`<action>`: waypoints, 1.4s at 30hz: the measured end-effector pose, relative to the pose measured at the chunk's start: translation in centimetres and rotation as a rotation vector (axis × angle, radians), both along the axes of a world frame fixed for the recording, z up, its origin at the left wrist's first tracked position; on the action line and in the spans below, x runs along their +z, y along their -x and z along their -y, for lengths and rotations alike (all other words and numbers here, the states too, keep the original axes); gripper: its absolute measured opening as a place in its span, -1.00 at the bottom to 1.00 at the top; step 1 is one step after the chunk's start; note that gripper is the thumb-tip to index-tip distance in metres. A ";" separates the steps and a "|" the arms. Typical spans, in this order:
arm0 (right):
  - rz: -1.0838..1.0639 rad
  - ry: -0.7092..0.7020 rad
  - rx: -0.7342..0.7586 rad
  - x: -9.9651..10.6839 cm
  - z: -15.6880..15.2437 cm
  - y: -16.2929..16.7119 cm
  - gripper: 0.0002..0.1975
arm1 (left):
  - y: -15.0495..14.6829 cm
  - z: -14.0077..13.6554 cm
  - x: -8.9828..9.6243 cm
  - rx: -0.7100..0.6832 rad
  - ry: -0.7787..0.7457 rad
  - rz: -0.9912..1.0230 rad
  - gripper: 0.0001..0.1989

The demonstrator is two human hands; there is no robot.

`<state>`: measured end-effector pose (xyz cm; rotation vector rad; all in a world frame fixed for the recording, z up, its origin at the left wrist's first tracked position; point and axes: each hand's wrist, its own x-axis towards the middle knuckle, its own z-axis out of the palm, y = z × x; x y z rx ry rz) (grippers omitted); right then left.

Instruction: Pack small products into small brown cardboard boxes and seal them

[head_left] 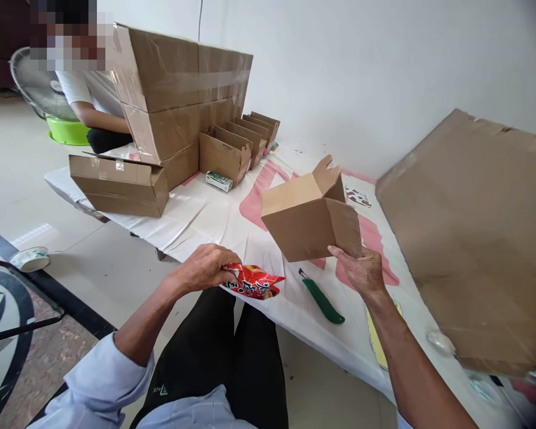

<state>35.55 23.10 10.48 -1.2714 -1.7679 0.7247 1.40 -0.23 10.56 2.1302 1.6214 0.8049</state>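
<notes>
My left hand (212, 266) is closed on the end of a red snack packet (254, 281) with black and white lettering, held over the table's front edge. In my right hand (361, 269) is the edge of a small open cardboard box (301, 229), thumb on its near side. The box is tilted, its opening turned to the right, and its inside is mostly hidden. Between my hands a green-handled knife (322, 300) lies on the cloth, just below the box.
Cardboard boxes (170, 77) are stacked at the back left, with several open small boxes (226, 149) beside them. A closed carton (120, 185) and a small green-white box (218, 181) lie nearer. A large cardboard box (469, 238) stands right. A person (100, 98) sits behind the stack, near a fan (42, 83).
</notes>
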 end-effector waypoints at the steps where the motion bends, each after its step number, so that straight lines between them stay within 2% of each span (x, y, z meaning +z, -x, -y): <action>1: -0.014 0.038 -0.020 0.2 -0.1 0.1 -0.61 | 0.0 -0.2 0.1 0.027 -0.008 -0.030 -0.93; 4: -0.036 0.050 -0.034 0.4 0.2 0.5 -0.57 | -0.2 -0.8 0.4 0.074 -0.009 -0.116 -0.92; 9: -0.066 -0.048 0.048 -0.1 1.1 1.7 -0.56 | -0.7 -1.0 0.0 0.047 0.003 -0.120 -0.93; 11: -0.001 -0.113 0.073 -0.3 1.0 2.4 -0.60 | -0.7 -0.9 -0.4 0.043 0.006 -0.083 -0.93; 13: 0.116 -0.244 0.102 -0.5 0.6 3.6 -0.65 | -0.6 -0.7 -0.8 0.044 0.015 -0.052 -0.93; 17: 0.350 -0.541 0.193 -0.7 -0.3 8.5 -0.71 | -0.4 -0.2 -1.1 0.068 0.021 -0.013 -0.90; 21: 0.539 -0.691 0.228 -0.6 -0.5 15.8 -0.76 | -0.1 0.5 -1.2 0.097 0.009 0.024 -0.87; 24: 0.646 -0.734 0.237 -0.5 -0.3 21.4 -0.74 | 0.1 0.9 -1.6 0.113 0.002 0.051 -0.88; 28: 0.721 -0.679 0.280 -0.4 0.9 26.5 -0.71 | 0.8 1.3 -2.2 0.134 -0.009 0.125 -0.86; 30: 0.670 -0.692 0.321 0.0 1.8 27.0 -0.72 | 1.4 1.7 -2.4 0.159 -0.007 0.209 -0.83; 33: 0.424 -0.708 0.389 0.7 3.3 24.6 -0.68 | 2.7 2.2 -2.9 0.220 0.042 0.412 -0.80; 35: 0.203 -0.588 0.424 0.8 4.2 21.5 -0.65 | 3.5 2.4 -3.4 0.259 0.086 0.606 -0.75; 36: 0.092 -0.467 0.446 0.7 4.8 19.8 -0.62 | 3.9 2.4 -3.7 0.276 0.108 0.720 -0.69; 40: -0.245 0.291 0.747 -0.9 7.4 14.1 -0.28 | 4.0 1.2 -4.4 0.323 0.202 1.103 -0.44; 42: -0.318 0.501 0.856 -2.1 9.1 12.8 -0.18 | 3.3 0.2 -4.5 0.321 0.209 1.196 -0.39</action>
